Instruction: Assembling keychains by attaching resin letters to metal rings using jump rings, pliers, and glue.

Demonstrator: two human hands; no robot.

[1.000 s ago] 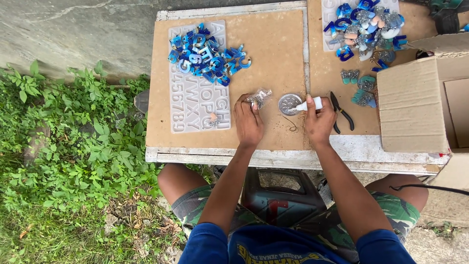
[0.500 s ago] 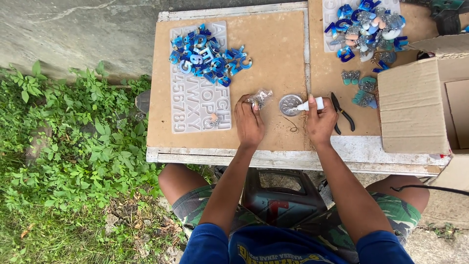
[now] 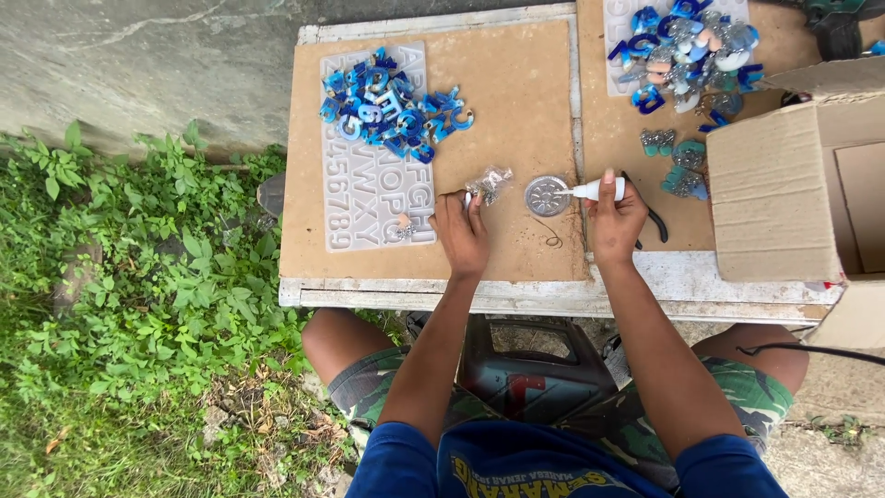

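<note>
Gripping a small white tube [image 3: 595, 190] over the round disc [image 3: 546, 195], right hand [image 3: 616, 221] worked mid-tabletop while left hand [image 3: 461, 231] pinched a clear packet [image 3: 489, 183]; blue letters [image 3: 392, 109] lay piled, untouched.

Cardboard box [image 3: 793, 184] cut off right.

Taking the round disc [image 3: 547, 195] on the fibreboard [image 3: 516, 101] as the landmark: the small glue bottle [image 3: 595, 190] lies just right of it, nozzle toward it, under the right hand [image 3: 616, 221]. Pliers [image 3: 653, 219] sit further right, and the cardboard box [image 3: 784, 194] beyond those. The crumpled plastic bag [image 3: 489, 183] lies just left of the disc, at the left hand [image 3: 461, 232]. Further left is the letter mould sheet [image 3: 373, 198], with a heap of cast letters [image 3: 392, 115] on its far end. A second heap [image 3: 687, 46] lies behind and right of the disc.
</note>
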